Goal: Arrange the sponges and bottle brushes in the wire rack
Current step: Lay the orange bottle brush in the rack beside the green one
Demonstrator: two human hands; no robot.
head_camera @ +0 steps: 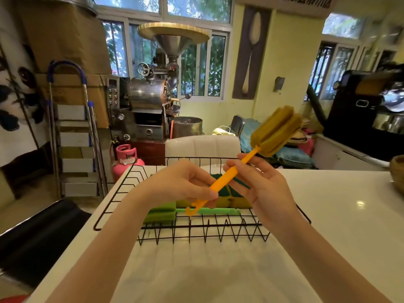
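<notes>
An orange bottle brush with a mustard sponge head at upper right is held tilted above the black wire rack. My left hand pinches its handle near the hooked end. My right hand grips the handle higher up, just below the sponge head. Inside the rack lies a green bottle brush with its handle pointing right. Behind it sit yellow and green sponges, partly hidden by my hands.
The rack rests on a white counter. A woven bowl sits at the counter's right edge. Beyond the far edge stand a white chair back, a pink gas cylinder and a step ladder. A black surface lies at the left.
</notes>
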